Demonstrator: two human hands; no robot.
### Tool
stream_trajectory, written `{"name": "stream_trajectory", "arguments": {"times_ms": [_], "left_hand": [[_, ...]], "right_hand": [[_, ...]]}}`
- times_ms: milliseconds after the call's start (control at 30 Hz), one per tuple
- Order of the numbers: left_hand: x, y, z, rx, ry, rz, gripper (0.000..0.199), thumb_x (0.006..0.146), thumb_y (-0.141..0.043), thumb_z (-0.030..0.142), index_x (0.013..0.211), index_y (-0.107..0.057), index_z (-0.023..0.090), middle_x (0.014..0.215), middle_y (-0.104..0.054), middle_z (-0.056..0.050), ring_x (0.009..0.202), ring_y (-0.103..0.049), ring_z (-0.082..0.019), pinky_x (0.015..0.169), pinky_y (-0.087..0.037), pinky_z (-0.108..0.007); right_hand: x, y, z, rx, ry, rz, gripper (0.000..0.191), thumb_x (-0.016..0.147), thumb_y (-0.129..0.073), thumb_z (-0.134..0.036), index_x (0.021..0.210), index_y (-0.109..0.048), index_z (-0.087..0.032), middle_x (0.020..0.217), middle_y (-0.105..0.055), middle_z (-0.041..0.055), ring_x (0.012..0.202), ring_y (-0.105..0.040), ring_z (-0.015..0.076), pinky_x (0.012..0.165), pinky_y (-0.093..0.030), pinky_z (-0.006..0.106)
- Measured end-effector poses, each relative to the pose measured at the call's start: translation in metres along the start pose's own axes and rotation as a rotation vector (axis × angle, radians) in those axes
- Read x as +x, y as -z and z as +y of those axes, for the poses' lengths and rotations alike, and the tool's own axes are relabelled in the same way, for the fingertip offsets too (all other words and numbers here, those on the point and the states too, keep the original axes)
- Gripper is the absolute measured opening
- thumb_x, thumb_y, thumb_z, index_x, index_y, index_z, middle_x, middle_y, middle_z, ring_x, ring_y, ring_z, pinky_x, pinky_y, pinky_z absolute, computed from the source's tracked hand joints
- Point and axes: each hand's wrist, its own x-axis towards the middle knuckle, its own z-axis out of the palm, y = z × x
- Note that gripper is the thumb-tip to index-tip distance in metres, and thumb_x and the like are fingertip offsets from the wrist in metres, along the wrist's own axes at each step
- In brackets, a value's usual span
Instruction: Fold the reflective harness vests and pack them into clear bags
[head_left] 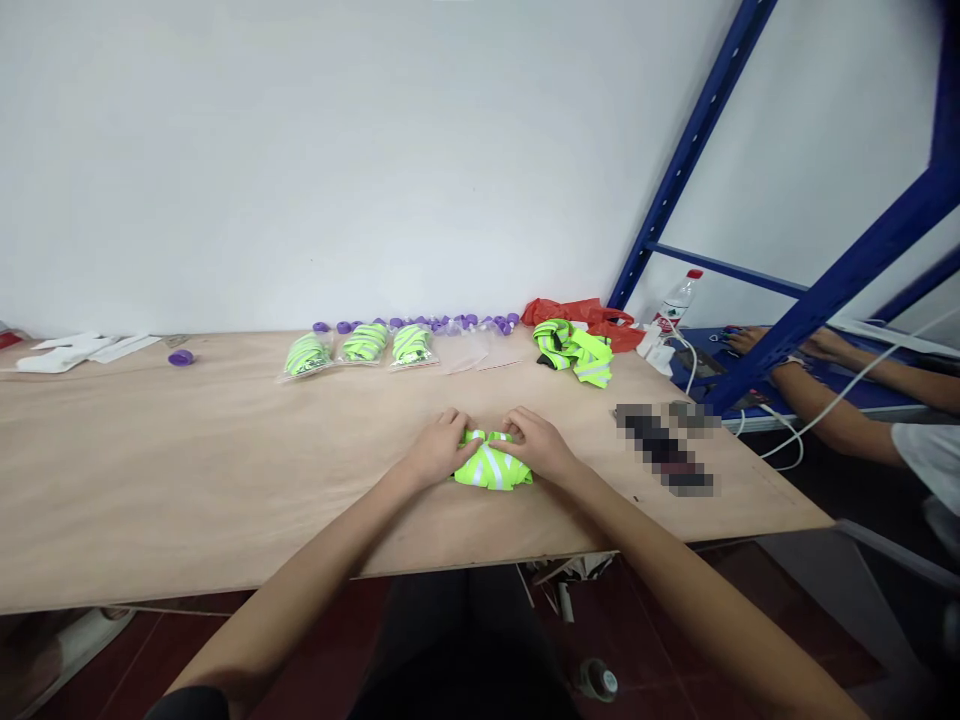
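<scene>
A folded neon yellow-green reflective strap (491, 468) with silver stripes lies bundled on the wooden table right in front of me. My left hand (444, 446) grips its left side, thumb on top and fingers curled behind. On the opposite side, my right hand (538, 443) holds it the same way, with the fingers bent inward. The fingertips of both hands are partly hidden behind the bundle. Farther back to the right lies a loose reflective strap (576, 352). Three clear bags with folded straps, including a left bag (307, 355), sit in a row near the wall.
Purple rings (390, 322) line the wall, beside empty clear bags (469, 350) and a red plastic bag (589, 318). White strips (71, 352) and one purple roll (181, 357) lie left. At right are a blurred dark object (664, 445), a blue rack post (694, 150) and another person's arms (832, 400).
</scene>
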Motion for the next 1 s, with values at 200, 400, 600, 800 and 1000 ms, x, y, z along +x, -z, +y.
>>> {"name": "stream_trajectory", "arguments": {"times_ms": [200, 400, 600, 800, 1000], "left_hand": [[0.001, -0.008, -0.007, 0.040, 0.026, 0.012, 0.035, 0.099, -0.047, 0.044, 0.120, -0.059, 0.020, 0.132, -0.058, -0.012, 0.124, -0.051, -0.029, 0.105, -0.039, -0.047], [0.001, -0.010, -0.005, 0.015, 0.006, 0.019, 0.024, 0.098, -0.050, 0.040, 0.102, -0.061, 0.019, 0.109, -0.067, -0.009, 0.106, -0.058, -0.028, 0.096, -0.044, -0.045], [-0.004, -0.011, 0.001, -0.032, -0.103, 0.047, 0.023, 0.102, -0.041, 0.031, 0.092, -0.059, 0.019, 0.089, -0.069, -0.006, 0.084, -0.064, -0.021, 0.078, -0.050, -0.033], [-0.018, -0.013, -0.003, -0.018, -0.248, 0.095, 0.029, 0.102, -0.042, 0.039, 0.097, -0.063, 0.020, 0.100, -0.072, -0.010, 0.098, -0.066, -0.024, 0.091, -0.049, -0.039], [-0.040, -0.017, -0.011, 0.063, -0.439, 0.131, 0.064, 0.089, -0.062, 0.059, 0.137, -0.053, 0.019, 0.130, -0.065, -0.015, 0.118, -0.062, -0.030, 0.100, -0.049, -0.045]], "right_hand": [[-0.014, 0.004, -0.003, -0.297, 0.240, -0.054, 0.039, 0.104, -0.042, -0.036, 0.077, -0.066, -0.021, 0.078, -0.066, 0.0086, 0.081, -0.061, 0.0220, 0.076, -0.044, 0.034], [-0.033, 0.019, -0.004, -0.101, 0.178, -0.109, 0.044, 0.082, -0.073, -0.056, 0.105, -0.064, -0.020, 0.130, -0.060, 0.0153, 0.119, -0.055, 0.0319, 0.097, -0.045, 0.045], [-0.028, 0.021, -0.010, 0.227, -0.128, -0.268, 0.054, 0.069, -0.084, -0.044, 0.107, -0.053, -0.021, 0.116, -0.066, 0.0085, 0.104, -0.063, 0.0275, 0.082, -0.053, 0.039], [-0.033, 0.012, -0.008, 0.318, -0.045, -0.185, 0.076, 0.072, -0.084, -0.037, 0.137, -0.047, -0.022, 0.136, -0.056, 0.0109, 0.125, -0.054, 0.0276, 0.103, -0.045, 0.043], [-0.042, 0.009, -0.010, 0.299, 0.114, -0.111, 0.050, 0.084, -0.074, -0.033, 0.132, -0.062, -0.027, 0.121, -0.062, 0.0077, 0.114, -0.061, 0.0252, 0.099, -0.051, 0.041]]}}
